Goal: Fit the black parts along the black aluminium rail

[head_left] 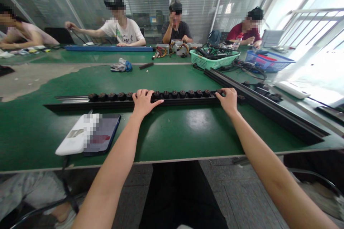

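Observation:
A long black metal channel (185,101) lies crosswise before me. Seated along it is a row of black socket modules (174,94) with round tops; the bare inside of the channel shows at its left end. My left hand (143,103) rests across the row left of the middle, fingers spread over the modules and thumb stretched to the right along the front wall. At the row's right end, my right hand (228,100) pinches a black socket module (219,93), partly hidden by the fingers.
A second black channel (268,107) slants along the right. A white device (77,134) and dark phone (103,134) lie front left. Beyond are a crumpled glove (121,65), a green basket (206,62) and a blue basket (268,61). Several people sit across the table.

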Demonstrator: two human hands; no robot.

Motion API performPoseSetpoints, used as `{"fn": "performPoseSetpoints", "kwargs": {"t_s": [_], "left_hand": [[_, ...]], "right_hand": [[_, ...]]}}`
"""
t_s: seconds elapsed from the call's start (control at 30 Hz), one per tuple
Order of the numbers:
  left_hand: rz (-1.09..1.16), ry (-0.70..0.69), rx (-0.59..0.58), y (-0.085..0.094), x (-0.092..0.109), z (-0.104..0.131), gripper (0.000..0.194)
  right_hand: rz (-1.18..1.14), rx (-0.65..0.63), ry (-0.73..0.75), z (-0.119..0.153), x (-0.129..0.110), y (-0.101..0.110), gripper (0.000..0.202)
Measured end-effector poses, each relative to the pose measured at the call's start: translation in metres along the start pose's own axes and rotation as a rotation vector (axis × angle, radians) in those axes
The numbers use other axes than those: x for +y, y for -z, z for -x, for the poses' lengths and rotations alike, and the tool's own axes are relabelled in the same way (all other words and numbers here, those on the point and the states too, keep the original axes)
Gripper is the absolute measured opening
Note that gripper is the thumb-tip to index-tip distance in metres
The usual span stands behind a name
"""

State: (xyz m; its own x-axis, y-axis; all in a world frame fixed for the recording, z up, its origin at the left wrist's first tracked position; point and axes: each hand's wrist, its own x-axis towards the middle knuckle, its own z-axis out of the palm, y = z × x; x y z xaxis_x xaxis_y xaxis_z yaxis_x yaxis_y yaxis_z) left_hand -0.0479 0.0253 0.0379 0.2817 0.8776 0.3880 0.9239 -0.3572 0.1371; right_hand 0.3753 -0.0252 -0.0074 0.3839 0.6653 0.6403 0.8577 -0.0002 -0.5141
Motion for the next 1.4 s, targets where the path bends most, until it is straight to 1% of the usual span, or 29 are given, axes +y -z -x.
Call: {"fn": "performPoseSetpoints", "kwargs": {"t_s": [0.33,0.77,0.97,1.4], "left_hand": [[0.004,-0.004,0.002,0.001,0.0,0.001,0.067],[-0.014,-0.012,0.012,-0.001,-0.001,0.0,0.069],[-0.012,0.003,-0.006,0.001,0.0,0.001,0.069],[0.01,0.011,-0.018,0.002,0.001,0.001,0.068]], "right_hand": [[-0.005,-0.004,0.004,-0.004,0.013,0.0,0.023],[-0.004,0.023,-0.016,-0.005,0.018,0.003,0.03],[0.003,0.015,-0.031,-0.006,0.019,0.005,0.032],[0.012,0.011,-0.04,-0.006,0.013,0.011,0.03]]}}
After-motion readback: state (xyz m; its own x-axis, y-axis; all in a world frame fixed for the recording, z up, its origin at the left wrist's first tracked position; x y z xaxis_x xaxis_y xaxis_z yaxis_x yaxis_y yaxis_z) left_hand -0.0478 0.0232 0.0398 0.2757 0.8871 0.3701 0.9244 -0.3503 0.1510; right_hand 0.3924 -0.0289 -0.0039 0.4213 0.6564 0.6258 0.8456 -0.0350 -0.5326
